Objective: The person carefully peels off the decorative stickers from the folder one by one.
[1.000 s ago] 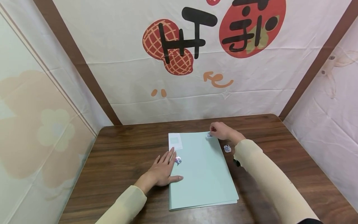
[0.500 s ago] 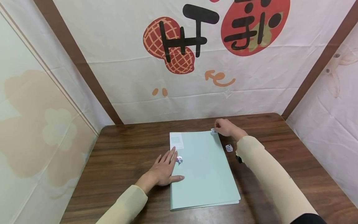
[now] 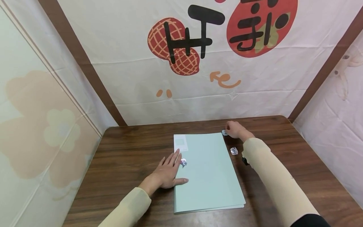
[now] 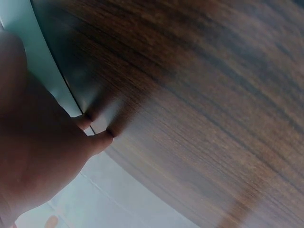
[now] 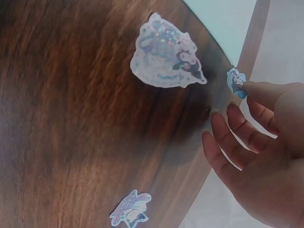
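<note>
A small sticker [image 5: 236,83] is pinched between the thumb and index finger of the right hand [image 3: 237,130], at the far right corner of the pale green folder [image 3: 210,179]; whether the corner is touched by it cannot be told. The folder's left edge is covered by the left hand [image 3: 167,175], its fingers and thumb spread wide. Just beside that hand's index finger, a second sticker [image 3: 183,162] is seen on the cover, and a white label [image 3: 181,142] is set just beyond the fingertips. On the wooden table [image 3: 127,157], a third sticker [image 3: 234,151] is placed nearer the person than the right hand.
</note>
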A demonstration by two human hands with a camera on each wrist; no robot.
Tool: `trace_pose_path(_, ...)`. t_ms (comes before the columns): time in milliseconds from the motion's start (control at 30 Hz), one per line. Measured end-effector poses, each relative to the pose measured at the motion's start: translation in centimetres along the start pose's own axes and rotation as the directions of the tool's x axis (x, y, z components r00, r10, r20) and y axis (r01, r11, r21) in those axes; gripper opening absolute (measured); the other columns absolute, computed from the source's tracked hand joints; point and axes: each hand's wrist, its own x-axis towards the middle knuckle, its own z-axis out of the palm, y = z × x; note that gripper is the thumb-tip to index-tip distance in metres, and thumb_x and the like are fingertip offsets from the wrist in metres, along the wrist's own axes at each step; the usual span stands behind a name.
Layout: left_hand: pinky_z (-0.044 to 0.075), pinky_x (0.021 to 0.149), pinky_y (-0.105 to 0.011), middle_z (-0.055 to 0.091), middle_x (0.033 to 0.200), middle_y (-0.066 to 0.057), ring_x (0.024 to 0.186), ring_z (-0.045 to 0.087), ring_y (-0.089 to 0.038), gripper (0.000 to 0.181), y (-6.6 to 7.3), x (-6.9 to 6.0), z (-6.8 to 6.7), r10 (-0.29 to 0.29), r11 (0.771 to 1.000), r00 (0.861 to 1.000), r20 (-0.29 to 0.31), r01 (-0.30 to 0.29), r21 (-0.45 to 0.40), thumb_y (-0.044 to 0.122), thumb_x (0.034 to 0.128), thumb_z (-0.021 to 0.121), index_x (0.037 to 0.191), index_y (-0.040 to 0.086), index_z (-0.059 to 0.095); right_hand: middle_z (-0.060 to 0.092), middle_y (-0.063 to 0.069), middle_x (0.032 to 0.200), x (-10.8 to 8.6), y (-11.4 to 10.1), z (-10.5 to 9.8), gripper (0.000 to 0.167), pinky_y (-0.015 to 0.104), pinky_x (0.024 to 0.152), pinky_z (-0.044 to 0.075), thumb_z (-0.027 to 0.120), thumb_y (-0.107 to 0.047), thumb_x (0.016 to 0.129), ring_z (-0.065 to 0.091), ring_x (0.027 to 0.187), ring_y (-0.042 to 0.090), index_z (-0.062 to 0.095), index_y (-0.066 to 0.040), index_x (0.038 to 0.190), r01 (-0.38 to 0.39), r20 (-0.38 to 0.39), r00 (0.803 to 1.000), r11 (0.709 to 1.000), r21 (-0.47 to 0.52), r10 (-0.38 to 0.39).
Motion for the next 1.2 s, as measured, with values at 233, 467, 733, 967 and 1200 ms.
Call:
trace_pose_path(233,0.013,0.122,-0.062,-0.009,0.172,-0.011,0.158,0.007,-0.034,0.107,0.2,-0.1,-0.3,-0.003,1.000,1.000,0.000,0.003,0.005,0.075,0.0942,0.049,0.165,0.006,0.006,0.060,0.014,0.098,-0.5,0.1,0.2,0.016,0.042,0.073,0.046,0.055,-0.017,0.104,0.055,0.085,0.028,0.056,-0.002,0.108,-0.045,0.015,0.999,0.998,-0.032,0.045)
trace_pose_path(467,0.011,0.122,-0.062,-0.012,0.172,-0.010,0.158,0.006,-0.034,0.110,-0.2,0.1,0.3,0.002,1.000,1.000,-0.008,-0.002,-0.001,0.078,0.0926,0.047,0.165,0.007,0.004,0.059,0.014,0.098,-0.7,0.2,0.3,0.018,0.043,0.072,0.045,0.058,-0.018,0.103,0.055,0.085,0.028,0.054,-0.002,0.109,-0.057,0.016,0.998,0.998,-0.027,0.057)
trace_pose_path(733,0.013,0.122,-0.062,-0.008,0.172,-0.011,0.158,0.008,-0.035,0.106,0.2,-0.2,-0.5,-0.006,1.000,1.000,-0.001,0.006,-0.008,0.074,0.0946,0.050,0.165,0.006,0.008,0.060,0.014,0.101,-0.6,0.1,-0.3,0.020,0.045,0.075,0.047,0.061,-0.017,0.101,0.055,0.088,0.029,0.054,-0.001,0.111,-0.017,-0.007,1.000,0.998,-0.068,0.017)
trace_pose_path(967,0.013,0.121,-0.064,-0.008,0.172,-0.013,0.157,0.008,-0.037,0.108,0.1,-0.3,-0.4,0.013,1.000,1.000,-0.017,-0.013,-0.015,0.074,0.0942,0.049,0.164,0.004,0.008,0.060,0.013,0.101,-1.3,-0.8,-1.0,0.021,0.044,0.073,0.046,0.062,-0.019,0.102,0.055,0.086,0.028,0.054,-0.002,0.112,-0.013,-0.015,1.000,0.997,-0.081,0.011)
trace_pose_path(1200,0.012,0.122,-0.063,-0.009,0.172,-0.012,0.157,0.007,-0.036,0.107,0.1,-0.2,-0.3,0.002,1.000,1.000,-0.013,-0.002,-0.017,0.074,0.0940,0.050,0.165,0.005,0.008,0.061,0.013,0.106,-1.9,-2.4,-1.2,0.022,0.045,0.075,0.048,0.060,-0.018,0.102,0.057,0.088,0.027,0.055,-0.002,0.117,0.021,-0.011,1.000,0.998,-0.065,-0.021)
